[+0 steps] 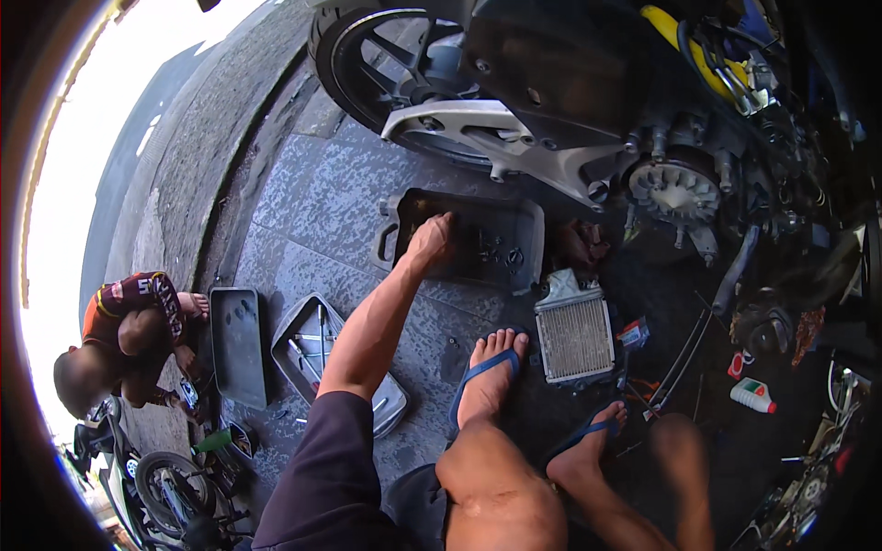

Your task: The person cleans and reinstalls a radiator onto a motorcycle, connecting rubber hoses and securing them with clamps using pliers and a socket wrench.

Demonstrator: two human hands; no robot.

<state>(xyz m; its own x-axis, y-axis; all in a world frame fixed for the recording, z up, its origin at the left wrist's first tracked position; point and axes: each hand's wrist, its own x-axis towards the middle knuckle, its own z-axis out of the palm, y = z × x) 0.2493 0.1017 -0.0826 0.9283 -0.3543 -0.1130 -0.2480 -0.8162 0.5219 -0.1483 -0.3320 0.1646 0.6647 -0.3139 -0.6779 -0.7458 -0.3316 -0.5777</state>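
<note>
My left hand [432, 241] reaches down into a black plastic drain pan [537, 241] from its left side. Its fingers are curled together, and whatever they may hold is hidden. Several small dark metal parts [496, 253] lie on the pan's floor to the right of the hand. Low on the right, my right hand [678, 448] is smeared by motion, so its fingers cannot be made out. It hovers beside my sandalled foot [602, 430], apart from the pan.
Beyond the pan stands a partly stripped motorcycle with a swingarm [496, 124] and wheel [367, 69]. A radiator [574, 340], brown cloth [583, 243] and white bottle [753, 396] lie right. Left are a grey tool tray [395, 409], a black tray [237, 340] and a crouching person [133, 321].
</note>
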